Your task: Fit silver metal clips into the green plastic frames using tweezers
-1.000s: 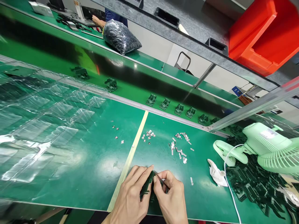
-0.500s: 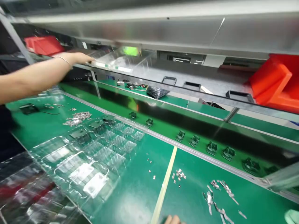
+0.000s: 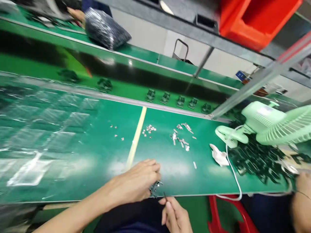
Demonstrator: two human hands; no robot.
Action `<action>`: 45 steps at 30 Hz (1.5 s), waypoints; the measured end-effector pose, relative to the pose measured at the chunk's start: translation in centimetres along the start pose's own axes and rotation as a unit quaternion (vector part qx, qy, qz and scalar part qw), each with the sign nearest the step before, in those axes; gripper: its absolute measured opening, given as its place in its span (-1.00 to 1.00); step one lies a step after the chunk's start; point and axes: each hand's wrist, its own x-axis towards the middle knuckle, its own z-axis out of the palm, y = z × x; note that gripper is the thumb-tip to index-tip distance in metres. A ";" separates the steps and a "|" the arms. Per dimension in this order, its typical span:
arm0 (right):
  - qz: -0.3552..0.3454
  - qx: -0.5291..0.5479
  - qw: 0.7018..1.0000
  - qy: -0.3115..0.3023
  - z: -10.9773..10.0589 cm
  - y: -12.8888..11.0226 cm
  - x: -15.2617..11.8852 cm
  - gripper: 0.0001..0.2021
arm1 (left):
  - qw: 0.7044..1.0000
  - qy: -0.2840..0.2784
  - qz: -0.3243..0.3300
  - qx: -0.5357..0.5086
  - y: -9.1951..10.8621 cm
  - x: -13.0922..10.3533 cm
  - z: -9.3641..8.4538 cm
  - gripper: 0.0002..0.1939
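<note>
My left hand (image 3: 138, 179) is closed around a small dark part with shiny metal bits (image 3: 155, 187), held at the bench's front edge; the fingers partly hide it. Just to its right, my right hand (image 3: 176, 215) pinches a thin dark pointed tool (image 3: 165, 196), its tip close to the part. What kind of tool it is I cannot make out. Beyond my hands, small metal pieces (image 3: 149, 129) lie beside a yellow tape strip (image 3: 137, 136). Flat metal strips (image 3: 182, 141) are scattered farther right.
Clear plastic trays (image 3: 53, 116) cover the left side. Several dark assemblies (image 3: 165, 97) line the green belt behind. At right stand a light green fan (image 3: 263, 118) with a white cord and a pile of black parts (image 3: 257, 158). Another person's arm (image 3: 302, 197) shows at the right edge.
The view has swung right and down, bringing the fan and both my hands into sight. The arm reaching to the shelf at left is out of view.
</note>
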 end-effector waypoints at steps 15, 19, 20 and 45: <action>-0.074 -0.174 0.982 0.003 2.0 -1.3 -0.3 -0.54 | 0.993 -0.073 0.006 -0.097 -0.2 -0.4 0.8 -0.59; -0.058 -0.236 0.970 0.021 2.2 -1.7 -0.4 -0.56 | 0.994 -0.040 0.020 -0.104 -0.3 -0.5 1.3 -0.57; -0.053 -0.227 0.972 0.011 2.1 -1.9 -0.3 -0.56 | 0.994 -0.039 0.019 -0.099 -0.3 -0.5 1.3 -0.58; -0.054 -0.226 0.972 -0.037 1.8 -3.9 -0.5 -0.62 | 0.992 -0.088 -0.002 -0.094 -0.4 -0.4 1.2 -0.62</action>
